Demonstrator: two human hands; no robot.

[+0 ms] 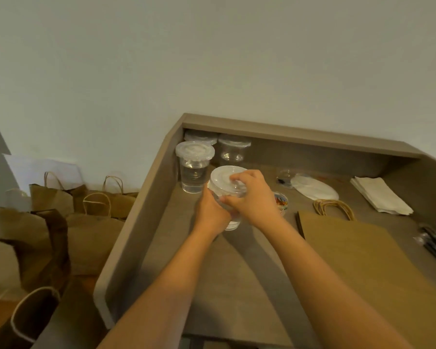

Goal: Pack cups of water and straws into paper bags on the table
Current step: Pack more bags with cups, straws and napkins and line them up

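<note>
both bare forearms stretched forward toward twelve o'clock, wrists converged near centre, left hand point(212, 212) wrapped around the side of a cup point(233, 224), right hand point(253, 197) curled over its lid point(224, 178), fingers point(237, 178) bent at the rim

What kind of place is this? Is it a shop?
Maybe a small drink-packing counter, though I can't be sure. Lidded cups of water stand on a walled table, a flat paper bag lies ready, and more bags wait on the floor.
</note>
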